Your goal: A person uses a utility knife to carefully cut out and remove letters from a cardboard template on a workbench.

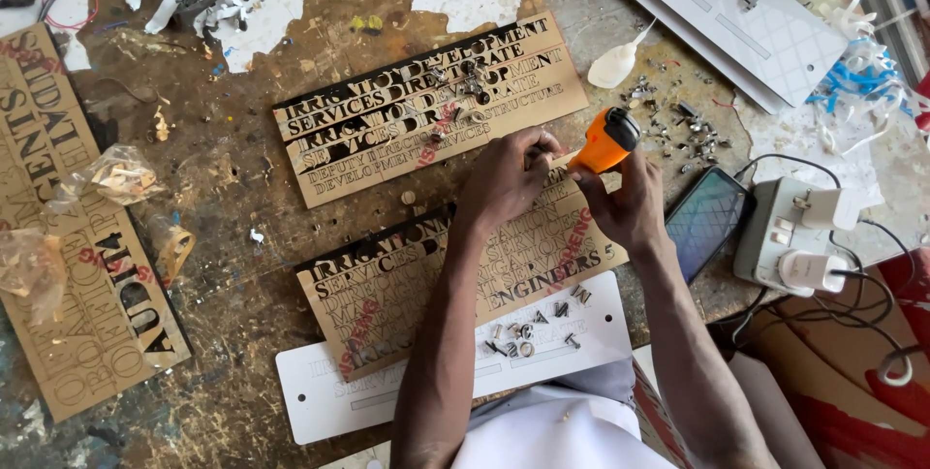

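Orange knife (607, 140) gripped in right hand (625, 203), left hand (506, 178) pinching a small piece beside its tip, over brown lettered sheet (387, 285), worn desk (242, 217).

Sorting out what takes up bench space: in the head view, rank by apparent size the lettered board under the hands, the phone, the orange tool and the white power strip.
1. Lettered board, clearly largest.
2. and 3. Phone and white power strip: look similar, too close to rank.
4. Orange tool, smallest, though the right hand hides part of it.
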